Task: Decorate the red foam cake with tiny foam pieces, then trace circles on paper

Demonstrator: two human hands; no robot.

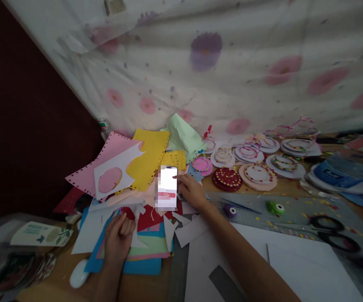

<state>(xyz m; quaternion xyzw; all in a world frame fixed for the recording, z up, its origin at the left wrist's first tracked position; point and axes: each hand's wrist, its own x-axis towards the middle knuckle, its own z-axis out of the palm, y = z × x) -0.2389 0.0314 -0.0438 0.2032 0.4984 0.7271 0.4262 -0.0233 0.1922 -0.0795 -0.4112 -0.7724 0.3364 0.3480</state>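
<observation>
A lit phone (pixel 167 187) lies on a heap of coloured paper near the table's middle. My right hand (pixel 191 191) rests beside it, index finger stretched out and touching the screen's right edge. My left hand (pixel 118 238) lies lower left on a stack of coloured paper sheets (pixel 143 251), fingers curled loosely under, nothing visible in them. Pink (pixel 106 157) and yellow (pixel 148 157) perforated sheets fan out behind the phone, with a white sheet that has an oval cut-out.
Several decorated paper discs (pixel 258 172) line the back right. Two small paper punches, purple (pixel 230 209) and green (pixel 275 206), sit on a grey mat beside black scissors (pixel 332 233). White sheets (pixel 294 264) lie at the front right. A flowered cloth (pixel 232 63) hangs behind.
</observation>
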